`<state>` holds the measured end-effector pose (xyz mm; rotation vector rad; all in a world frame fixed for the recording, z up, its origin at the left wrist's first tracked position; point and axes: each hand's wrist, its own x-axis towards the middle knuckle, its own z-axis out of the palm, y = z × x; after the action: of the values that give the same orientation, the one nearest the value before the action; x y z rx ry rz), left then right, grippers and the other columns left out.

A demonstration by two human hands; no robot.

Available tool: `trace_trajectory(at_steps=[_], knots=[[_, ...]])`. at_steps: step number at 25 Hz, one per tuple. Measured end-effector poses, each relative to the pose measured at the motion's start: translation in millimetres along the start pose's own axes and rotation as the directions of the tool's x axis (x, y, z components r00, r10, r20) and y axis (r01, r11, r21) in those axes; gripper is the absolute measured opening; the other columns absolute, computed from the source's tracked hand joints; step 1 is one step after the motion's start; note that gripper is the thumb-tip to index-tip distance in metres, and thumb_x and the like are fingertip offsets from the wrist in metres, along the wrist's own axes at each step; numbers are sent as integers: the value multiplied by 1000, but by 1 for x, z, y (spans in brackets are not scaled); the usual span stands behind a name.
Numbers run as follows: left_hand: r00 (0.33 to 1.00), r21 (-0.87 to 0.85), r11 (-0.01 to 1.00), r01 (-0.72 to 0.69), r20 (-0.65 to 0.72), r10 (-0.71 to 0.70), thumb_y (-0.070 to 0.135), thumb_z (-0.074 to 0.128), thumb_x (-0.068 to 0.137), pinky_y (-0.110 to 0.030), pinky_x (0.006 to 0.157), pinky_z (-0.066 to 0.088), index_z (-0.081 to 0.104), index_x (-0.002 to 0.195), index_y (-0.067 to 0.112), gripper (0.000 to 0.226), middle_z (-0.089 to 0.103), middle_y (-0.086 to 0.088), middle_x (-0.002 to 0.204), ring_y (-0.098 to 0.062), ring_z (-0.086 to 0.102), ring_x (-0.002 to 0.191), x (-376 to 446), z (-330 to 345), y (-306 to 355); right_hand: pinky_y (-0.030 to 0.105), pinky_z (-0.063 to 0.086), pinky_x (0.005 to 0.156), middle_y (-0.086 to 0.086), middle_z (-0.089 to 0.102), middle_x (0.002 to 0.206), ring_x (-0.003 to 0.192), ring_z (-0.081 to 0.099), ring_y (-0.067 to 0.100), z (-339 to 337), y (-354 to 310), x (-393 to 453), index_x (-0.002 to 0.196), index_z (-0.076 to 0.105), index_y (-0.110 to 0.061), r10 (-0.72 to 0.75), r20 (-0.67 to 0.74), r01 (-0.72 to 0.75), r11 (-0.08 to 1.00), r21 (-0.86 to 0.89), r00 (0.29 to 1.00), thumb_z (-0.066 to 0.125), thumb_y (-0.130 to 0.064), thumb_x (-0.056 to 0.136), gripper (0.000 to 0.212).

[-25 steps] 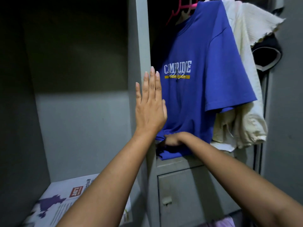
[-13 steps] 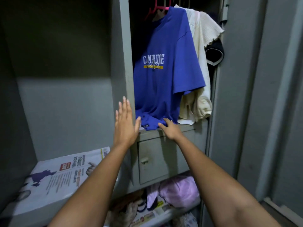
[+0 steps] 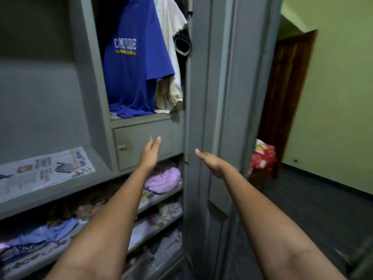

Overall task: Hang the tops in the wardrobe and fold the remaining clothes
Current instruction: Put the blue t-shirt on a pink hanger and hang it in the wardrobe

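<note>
A blue T-shirt (image 3: 133, 65) with white lettering hangs in the grey wardrobe (image 3: 90, 81), its hem bunched on the ledge above a drawer (image 3: 141, 142). Beside it on the right hang a cream top (image 3: 171, 57) and a dark garment (image 3: 182, 45). My left hand (image 3: 150, 153) is in front of the drawer, fingers straight, holding nothing. Over by the wardrobe door's edge, my right hand (image 3: 212, 163) reaches forward with relaxed fingers and is also empty. Both hands are well below the blue T-shirt and touch nothing.
The open wardrobe door (image 3: 218, 98) stands right of the hands. A newspaper (image 3: 42, 172) lines the left shelf. Lower shelves hold a lilac bundle (image 3: 163, 179) and other piled clothes (image 3: 36, 239). A red bag (image 3: 262, 158) sits by a brown door (image 3: 286, 93); dark floor spreads right.
Both hands have left the blue T-shirt and dropped to drawer height. The view has pulled back and swung right, showing the wardrobe door, lower shelves and the room.
</note>
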<state>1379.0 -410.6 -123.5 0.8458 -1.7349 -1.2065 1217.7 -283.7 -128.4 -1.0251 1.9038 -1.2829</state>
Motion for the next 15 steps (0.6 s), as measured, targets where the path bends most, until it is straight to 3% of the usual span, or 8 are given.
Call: trace_trajectory(at_steps=[2,6,10,12,14,15], knots=[[993,-40,999,5,115,0,35,42,100,-24,114,15,22,150,5,61,23,-7,156,-17,23,144,-38,46,13,33,17,116,5,33,151,143,25,21,-39,27,-48,146,32,-2,53,-58,-54,998,-25,997,37,-49,99,66],[930,-69,997,-46,362,67,35,38,102,-23,114,14,21,150,5,59,19,-4,157,-15,19,144,-109,141,52,36,34,111,10,53,138,127,48,25,-128,78,-144,133,52,0,168,-208,-148,983,105,964,38,-48,99,60],[813,-137,987,-79,565,144,42,36,101,-23,110,17,23,151,11,60,22,1,156,-15,21,144,-174,233,91,30,27,109,5,42,143,136,37,22,-213,104,-250,142,37,1,264,-436,-216,964,156,861,36,-43,101,61],[759,-185,981,-66,629,169,41,36,101,-20,109,16,24,150,10,60,25,0,155,-15,22,143,-204,272,105,30,41,93,10,53,132,115,51,20,-252,126,-294,145,32,1,300,-536,-279,953,122,789,37,-50,99,68],[701,-213,975,-63,686,195,42,36,101,-23,113,14,22,151,9,61,22,-3,157,-15,21,144,-230,306,114,22,33,62,5,58,109,81,45,10,-279,142,-334,146,30,-3,338,-596,-315,938,148,728,38,-57,95,75],[670,-211,975,-67,715,200,45,35,100,-25,114,14,21,151,11,63,20,-2,157,-15,19,144,-240,320,119,22,29,58,4,57,106,74,41,9,-291,148,-349,147,30,-4,362,-618,-332,928,169,698,39,-60,93,78]])
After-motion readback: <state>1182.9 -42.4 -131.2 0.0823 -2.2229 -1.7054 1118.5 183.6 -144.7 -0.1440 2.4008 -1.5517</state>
